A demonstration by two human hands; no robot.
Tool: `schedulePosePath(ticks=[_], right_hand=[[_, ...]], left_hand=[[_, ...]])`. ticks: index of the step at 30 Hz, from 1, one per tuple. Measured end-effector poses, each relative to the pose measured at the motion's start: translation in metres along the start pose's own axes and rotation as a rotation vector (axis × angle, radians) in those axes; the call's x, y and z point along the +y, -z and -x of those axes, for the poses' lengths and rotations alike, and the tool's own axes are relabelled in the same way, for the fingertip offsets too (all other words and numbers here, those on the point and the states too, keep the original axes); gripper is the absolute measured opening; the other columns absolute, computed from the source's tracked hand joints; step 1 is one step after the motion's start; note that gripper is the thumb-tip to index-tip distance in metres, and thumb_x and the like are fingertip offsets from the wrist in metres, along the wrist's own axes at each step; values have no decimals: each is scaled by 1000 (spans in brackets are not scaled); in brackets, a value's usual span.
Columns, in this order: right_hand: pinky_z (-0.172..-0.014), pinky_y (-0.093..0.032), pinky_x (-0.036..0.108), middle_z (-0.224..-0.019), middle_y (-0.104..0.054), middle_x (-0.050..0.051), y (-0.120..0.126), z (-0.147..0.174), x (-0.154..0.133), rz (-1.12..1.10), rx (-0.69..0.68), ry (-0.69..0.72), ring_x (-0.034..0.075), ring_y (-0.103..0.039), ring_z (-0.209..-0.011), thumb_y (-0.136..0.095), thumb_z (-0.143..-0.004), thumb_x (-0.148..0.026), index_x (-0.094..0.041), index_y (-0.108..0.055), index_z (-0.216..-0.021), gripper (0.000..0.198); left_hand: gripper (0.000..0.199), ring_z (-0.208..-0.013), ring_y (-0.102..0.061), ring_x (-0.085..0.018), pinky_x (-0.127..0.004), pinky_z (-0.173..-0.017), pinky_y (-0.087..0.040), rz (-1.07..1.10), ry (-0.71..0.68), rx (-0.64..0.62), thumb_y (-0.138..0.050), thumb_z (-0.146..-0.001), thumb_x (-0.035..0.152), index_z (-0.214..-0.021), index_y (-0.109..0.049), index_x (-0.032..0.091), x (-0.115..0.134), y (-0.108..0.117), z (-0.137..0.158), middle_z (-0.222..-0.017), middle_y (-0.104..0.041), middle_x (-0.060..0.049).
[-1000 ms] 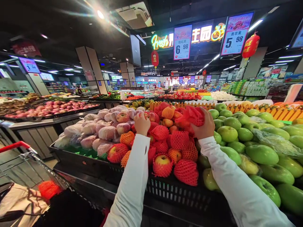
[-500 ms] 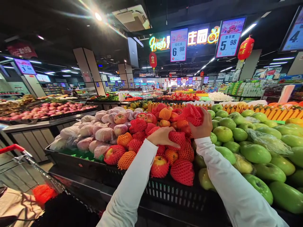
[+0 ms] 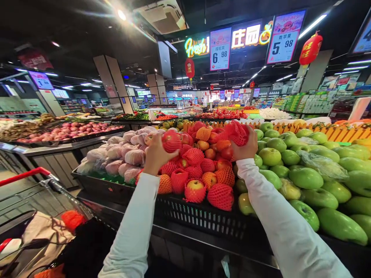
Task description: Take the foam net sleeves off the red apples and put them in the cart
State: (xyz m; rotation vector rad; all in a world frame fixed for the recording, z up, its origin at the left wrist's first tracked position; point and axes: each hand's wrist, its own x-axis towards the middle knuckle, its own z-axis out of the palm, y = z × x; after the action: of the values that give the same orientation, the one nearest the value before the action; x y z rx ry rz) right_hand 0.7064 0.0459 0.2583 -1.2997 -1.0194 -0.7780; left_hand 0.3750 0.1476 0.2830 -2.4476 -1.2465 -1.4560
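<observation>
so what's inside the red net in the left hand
Inside the red net, held in the left hand, is a round, reddish fruit, probably an apple, partly showing through the mesh. Its far side and whatever the hand covers can't be seen.

Both forearms (image 3: 130, 227) reached past the stand's front edge (image 3: 203, 240). The left hand (image 3: 156, 152) gripped, fingers curled; the right hand (image 3: 248, 144) gripped too.

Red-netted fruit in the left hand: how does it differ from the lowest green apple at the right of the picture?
The red-netted fruit shows red; the green apple is green. The red-netted fruit wears a net; the green apple is bare. The red-netted fruit is gripped by the left hand; the green apple rests untouched. Both are rounded.
</observation>
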Motion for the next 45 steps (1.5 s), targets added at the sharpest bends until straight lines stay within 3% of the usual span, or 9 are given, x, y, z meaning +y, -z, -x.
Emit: schedulePosePath(ticks=[5,10,14,17,20,23,28,38,45], right_hand=[[-110,-45,59,-133,-59,17,-5,0,4,-37,24,23,35,-56,-126,-74,-72,-38,-18,-51,-140,75],[-112,-45,57,-135,-59,18,-7,4,4,-43,-13,51,35,-55,-128,-74,-72,-36,-17,-50,-141,76],[-112,-44,56,-136,-57,18,-3,4,3,-43,-7,31,34,-53,-129,-72,-74,-35,-16,-48,-142,75],[-113,-43,57,-137,-56,18,0,2,-2,-35,1,-10,34,-52,-131,-69,-77,-35,-16,-46,-143,73],[-114,-42,57,-137,-55,19,1,2,-7,-42,5,-19,35,-52,-130,-67,-79,-38,-15,-45,-143,71],[-113,-42,57,-136,-55,21,0,2,-7,-32,31,-29,35,-51,-131,-64,-82,-41,-13,-45,-143,70],[-112,-41,60,-140,-51,24,-4,4,-2,14,32,-46,37,-48,-134,-60,-84,-42,-11,-41,-146,72],[-116,-37,61,-147,-45,25,-5,5,0,70,23,-60,38,-41,-141,-60,-79,-32,-10,-37,-148,77],[-113,-40,60,-142,-49,24,-4,5,9,78,-22,-88,38,-44,-137,-64,-76,-34,-11,-39,-147,78]], left_hand=[[71,-125,-59,-41,-52,-109,-46,-64,155,-229,-88,-67,30,-126,-51,17,-59,-21,5,-130,-61,-17],[75,-127,-60,-40,-49,-106,-47,-147,210,-430,-80,-75,56,-131,-52,15,-67,-31,-14,-134,-63,-23],[76,-129,-57,-45,-52,-103,-47,-382,292,-407,-63,-86,70,-128,-57,7,-36,-31,-32,-137,-59,-32],[56,-128,-57,-40,-49,-105,-47,-462,102,-221,-51,-98,52,-128,-59,5,15,-57,-36,-135,-59,-29],[38,-123,-62,-32,-44,-103,-49,-428,-192,-471,-44,-101,28,-126,-63,8,70,-104,-36,-129,-65,-23],[37,-123,-62,-32,-43,-99,-52,-400,-336,-643,-59,-89,17,-124,-67,12,101,-150,-37,-132,-66,-19],[41,-123,-62,-32,-42,-93,-54,-385,-444,-729,-63,-83,9,-122,-71,15,103,-179,-46,-123,-71,-15],[34,-119,-62,-31,-40,-85,-51,-379,-508,-646,-50,-96,7,-122,-71,15,98,-177,-48,-117,-71,-19],[32,-124,-57,-28,-43,-94,-48,-365,-534,-668,-50,-97,8,-113,-75,19,104,-179,-42,-122,-71,-16]])
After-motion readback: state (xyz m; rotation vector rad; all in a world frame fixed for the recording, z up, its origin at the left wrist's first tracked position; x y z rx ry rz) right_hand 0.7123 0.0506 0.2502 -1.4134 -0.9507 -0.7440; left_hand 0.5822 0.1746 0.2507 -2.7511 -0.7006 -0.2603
